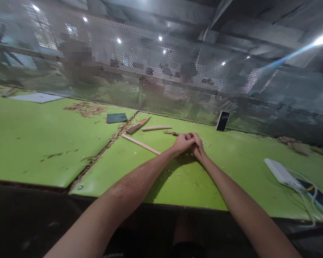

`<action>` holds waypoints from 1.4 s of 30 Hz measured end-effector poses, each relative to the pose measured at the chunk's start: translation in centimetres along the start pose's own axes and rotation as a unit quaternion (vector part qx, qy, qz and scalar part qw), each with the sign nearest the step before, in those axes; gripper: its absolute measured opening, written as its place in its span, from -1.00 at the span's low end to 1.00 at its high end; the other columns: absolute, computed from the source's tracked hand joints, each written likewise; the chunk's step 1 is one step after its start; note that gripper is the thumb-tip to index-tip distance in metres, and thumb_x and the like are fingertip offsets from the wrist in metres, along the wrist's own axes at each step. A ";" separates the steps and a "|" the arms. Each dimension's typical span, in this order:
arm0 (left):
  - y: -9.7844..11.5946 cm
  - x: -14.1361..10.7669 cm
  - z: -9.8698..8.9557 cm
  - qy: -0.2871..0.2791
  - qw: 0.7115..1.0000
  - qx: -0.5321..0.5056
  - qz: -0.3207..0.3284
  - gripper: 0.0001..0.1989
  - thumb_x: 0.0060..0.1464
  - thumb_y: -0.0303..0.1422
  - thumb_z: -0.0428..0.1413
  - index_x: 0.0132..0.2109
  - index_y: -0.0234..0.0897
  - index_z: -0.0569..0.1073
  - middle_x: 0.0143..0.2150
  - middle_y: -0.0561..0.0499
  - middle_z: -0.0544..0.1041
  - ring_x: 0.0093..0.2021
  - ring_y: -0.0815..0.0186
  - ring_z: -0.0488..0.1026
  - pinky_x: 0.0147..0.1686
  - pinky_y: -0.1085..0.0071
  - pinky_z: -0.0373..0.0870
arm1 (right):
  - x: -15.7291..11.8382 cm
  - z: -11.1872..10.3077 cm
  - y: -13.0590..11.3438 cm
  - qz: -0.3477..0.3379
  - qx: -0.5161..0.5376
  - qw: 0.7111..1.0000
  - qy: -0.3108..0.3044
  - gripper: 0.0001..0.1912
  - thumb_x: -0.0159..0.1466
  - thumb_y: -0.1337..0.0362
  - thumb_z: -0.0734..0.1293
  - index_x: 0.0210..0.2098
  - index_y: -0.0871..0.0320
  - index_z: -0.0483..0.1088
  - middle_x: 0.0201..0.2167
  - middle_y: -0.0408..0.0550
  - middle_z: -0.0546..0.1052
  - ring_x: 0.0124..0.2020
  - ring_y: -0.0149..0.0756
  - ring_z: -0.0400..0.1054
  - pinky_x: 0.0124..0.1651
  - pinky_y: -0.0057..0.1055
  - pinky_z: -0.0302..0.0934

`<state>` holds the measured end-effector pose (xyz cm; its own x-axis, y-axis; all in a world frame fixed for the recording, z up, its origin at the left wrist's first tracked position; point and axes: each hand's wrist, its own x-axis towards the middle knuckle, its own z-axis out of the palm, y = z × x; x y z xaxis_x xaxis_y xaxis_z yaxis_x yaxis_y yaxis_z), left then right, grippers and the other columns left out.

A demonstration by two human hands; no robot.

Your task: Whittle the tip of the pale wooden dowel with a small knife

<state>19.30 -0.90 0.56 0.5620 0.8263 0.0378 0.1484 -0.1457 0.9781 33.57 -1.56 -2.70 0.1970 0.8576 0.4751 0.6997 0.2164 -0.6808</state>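
Observation:
My left hand [182, 143] and my right hand [197, 141] meet over the green table, both with fingers closed. From the far side of my left hand juts a thin brown stick-like piece [169, 132] with a dark knot or joint in it; its kind is too small to tell. My fingers cover whatever sits between the hands. To the left lie a pale wooden stick [141, 144], a slightly curved wooden stick [156, 127] and a brown pointed flat piece of wood [138, 126].
A dark green cloth or sandpaper square [116, 118] and a pile of wood shavings [86, 108] lie left of the table's seam. A phone [223, 121] leans at the perforated screen [161, 86]. At right is a white power bank [281, 172] with cables.

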 end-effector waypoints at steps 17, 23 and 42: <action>-0.2 0.3 -0.7 -0.005 1.000 0.004 0.006 -0.72 0.46 -0.17 0.23 0.03 -0.33 0.56 -0.07 -0.06 0.60 -0.18 0.33 0.56 -0.16 0.36 0.63 | 0.4 0.5 -1.1 0.071 0.022 0.997 -0.018 -0.63 0.56 -0.02 0.39 0.11 0.13 0.53 0.02 0.02 0.60 -0.08 -0.22 0.54 0.03 -0.16 0.52; -0.9 0.8 -0.6 -0.022 1.000 -0.004 0.001 -0.66 0.46 -0.14 0.22 0.16 -0.31 0.55 0.11 -0.14 0.59 0.00 0.22 0.60 0.02 0.21 0.66 | 0.2 0.3 -1.4 0.083 0.024 0.996 -0.038 -0.63 0.56 -0.06 0.38 0.05 0.13 0.56 -0.03 0.00 0.64 -0.11 -0.24 0.55 0.04 -0.17 0.52; -0.9 0.7 -0.6 -0.040 0.999 -0.028 -0.016 -0.64 0.46 -0.14 0.23 0.20 -0.30 0.53 0.13 -0.15 0.58 0.02 0.21 0.60 0.03 0.19 0.67 | -0.4 -0.2 -2.1 0.093 0.061 0.992 -0.061 -0.56 0.57 -0.11 0.34 0.12 0.14 0.53 -0.11 -0.02 0.62 -0.29 -0.33 0.49 -0.20 -0.32 0.49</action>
<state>19.10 0.13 -0.13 0.6217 0.7832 -0.0070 0.1225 -0.0884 0.9885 32.20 -2.47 -1.37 0.2254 0.9365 0.2687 0.5697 0.0970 -0.8161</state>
